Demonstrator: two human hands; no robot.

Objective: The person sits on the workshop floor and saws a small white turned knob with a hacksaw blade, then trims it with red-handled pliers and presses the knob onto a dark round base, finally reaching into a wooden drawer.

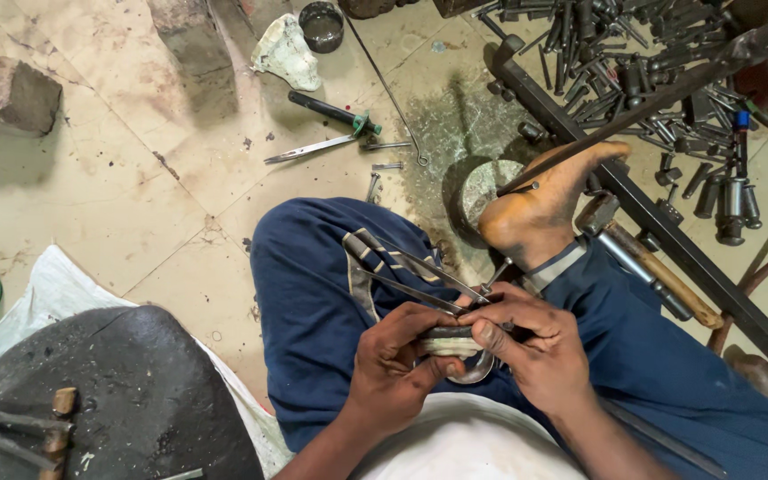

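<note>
Both grips clenched: left hand (393,360), right hand (540,351) grasping metal piece (449,342) between them, over lap

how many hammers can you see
2. One hammer with a wooden handle lies by the person's right leg, beside the foot. Another hammer rests on the dark slab at lower left. More may hide in the tool pile at top right.

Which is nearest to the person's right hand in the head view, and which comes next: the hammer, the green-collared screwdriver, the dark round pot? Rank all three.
Measured from the right hand:
1. Hammer, just up and to the right, beside the right leg.
2. Screwdriver, on the floor ahead, up and to the left.
3. Pot, at the top edge, beyond the screwdriver.
</note>
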